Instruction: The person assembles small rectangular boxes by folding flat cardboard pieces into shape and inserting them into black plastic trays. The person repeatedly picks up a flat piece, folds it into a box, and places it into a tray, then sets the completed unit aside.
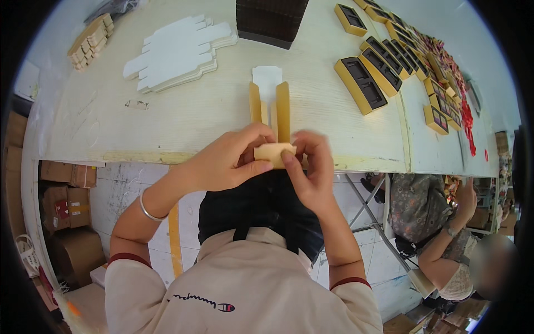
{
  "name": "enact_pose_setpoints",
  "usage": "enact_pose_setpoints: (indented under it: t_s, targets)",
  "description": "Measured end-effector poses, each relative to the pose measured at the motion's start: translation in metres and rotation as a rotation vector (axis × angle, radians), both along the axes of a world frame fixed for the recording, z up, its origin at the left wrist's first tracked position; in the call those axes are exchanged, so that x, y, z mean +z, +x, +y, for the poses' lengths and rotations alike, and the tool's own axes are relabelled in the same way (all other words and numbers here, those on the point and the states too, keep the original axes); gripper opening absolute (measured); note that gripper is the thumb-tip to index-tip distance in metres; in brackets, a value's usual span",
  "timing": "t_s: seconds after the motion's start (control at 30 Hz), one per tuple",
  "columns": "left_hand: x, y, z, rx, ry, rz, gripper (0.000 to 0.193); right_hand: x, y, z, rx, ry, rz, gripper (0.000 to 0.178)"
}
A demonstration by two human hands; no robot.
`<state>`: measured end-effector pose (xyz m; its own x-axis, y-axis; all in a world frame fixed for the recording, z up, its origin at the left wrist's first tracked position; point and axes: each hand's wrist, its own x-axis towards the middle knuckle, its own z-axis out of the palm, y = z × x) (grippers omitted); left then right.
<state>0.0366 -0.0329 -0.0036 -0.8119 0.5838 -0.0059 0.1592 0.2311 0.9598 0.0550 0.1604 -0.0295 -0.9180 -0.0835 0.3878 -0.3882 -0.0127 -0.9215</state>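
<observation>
A gold cardboard box [283, 111], part folded, lies at the table's front edge with its two long side walls standing up. Its white end flap [268, 77] points away from me. My left hand [233, 153] grips the box's near end from the left, thumb along the cream end panel [272, 151]. From the other side my right hand [311, 164] pinches the same panel between thumb and fingers. Some fingertips are hidden behind the panel.
White flat box blanks [178, 53] are stacked at the back left, near small cream folded pieces [92, 42]. A dark brown block-shaped stack [270, 22] stands behind the box. Gold boxes with black inserts [361, 83] fill the right side. Another person [445, 250] sits at the right.
</observation>
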Motion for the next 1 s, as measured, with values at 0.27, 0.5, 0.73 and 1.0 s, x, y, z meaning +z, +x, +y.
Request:
enact_pose_setpoints:
  t_s: [0.27,0.5,0.73,1.0]
  targets:
    - [-0.009,0.030,0.018,0.337,-0.141,0.503,0.022,0.006,-0.002,0.010,-0.144,0.756,0.496,0.027]
    - [-0.011,0.020,0.020,0.223,-0.440,0.621,0.015,0.006,-0.008,0.015,0.130,0.946,0.472,0.025]
    - [0.026,-0.029,-0.027,-0.201,-0.539,0.678,0.015,0.027,-0.055,0.053,0.099,0.980,0.430,0.020]
    - [0.015,-0.001,0.002,0.082,-0.706,0.937,0.026,0.027,-0.013,0.020,0.214,0.829,0.469,0.016]
